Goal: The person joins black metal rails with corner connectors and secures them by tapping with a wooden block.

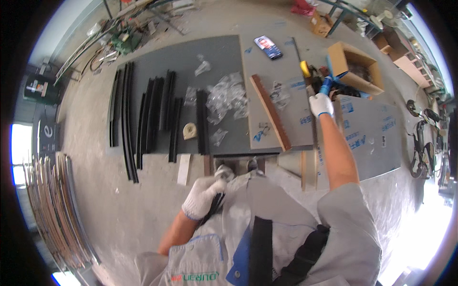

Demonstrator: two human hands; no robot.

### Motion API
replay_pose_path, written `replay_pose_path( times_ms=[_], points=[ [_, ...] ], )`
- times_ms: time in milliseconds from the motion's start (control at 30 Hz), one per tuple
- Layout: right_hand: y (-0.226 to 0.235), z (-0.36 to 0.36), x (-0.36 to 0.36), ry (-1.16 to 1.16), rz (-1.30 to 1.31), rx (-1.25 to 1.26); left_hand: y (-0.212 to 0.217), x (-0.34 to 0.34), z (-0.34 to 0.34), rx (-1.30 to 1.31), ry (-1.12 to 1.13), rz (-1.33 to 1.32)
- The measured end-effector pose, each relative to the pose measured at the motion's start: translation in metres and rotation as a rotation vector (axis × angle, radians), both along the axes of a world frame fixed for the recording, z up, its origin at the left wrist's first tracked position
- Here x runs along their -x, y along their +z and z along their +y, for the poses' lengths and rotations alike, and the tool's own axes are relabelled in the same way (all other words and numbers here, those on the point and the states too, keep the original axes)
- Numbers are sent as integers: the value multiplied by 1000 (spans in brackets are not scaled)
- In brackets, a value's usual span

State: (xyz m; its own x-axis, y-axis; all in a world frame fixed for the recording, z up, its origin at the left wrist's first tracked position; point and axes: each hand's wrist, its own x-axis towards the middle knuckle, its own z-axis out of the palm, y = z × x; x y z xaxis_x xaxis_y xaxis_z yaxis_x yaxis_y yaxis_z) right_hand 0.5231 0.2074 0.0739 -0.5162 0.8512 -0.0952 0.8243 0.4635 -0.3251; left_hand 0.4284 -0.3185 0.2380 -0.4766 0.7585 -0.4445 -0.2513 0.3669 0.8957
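Observation:
My right hand (322, 105), in a white knit glove, reaches out to the right side of the work surface. Its curled fingers are at the lower end of a blue cylindrical tool (326, 86), which they seem to grip. Dark tools and a yellow-ended tool (305, 69) lie beside it. Close to my waist is my left hand (199, 197), also gloved, with its fingers closed. Something dark (215, 204) shows under that hand, too hidden to name. Several black profile strips (153, 114) and a cream tape measure (190, 131) lie beyond my left hand.
Clear plastic bags (227, 97), a brown wooden strip (270, 112) and a phone (268, 47) lie on the boards (222, 47). An open cardboard box (355, 69) stands at the far right. Long strips (55, 205) are stacked at left; a bicycle (421, 138) stands right.

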Motion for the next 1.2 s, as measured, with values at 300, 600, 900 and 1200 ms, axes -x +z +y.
replay_pose_path(
  times_ms=[300, 600, 900, 1200],
  points=[
    [194, -259, 17, 843, 413, 516, 13, 44, -19, 15, -46, 213],
    [226, -342, 21, 1032, 327, 171, 23, 86, -37, 99, -304, 283],
    [199, -341, 21, 1108, 502, 52, 0, 96, -31, -57, -478, 211],
    [13, -149, -44, 106, -113, -1, 7, 53, -21, 103, -170, 70]
  ],
)
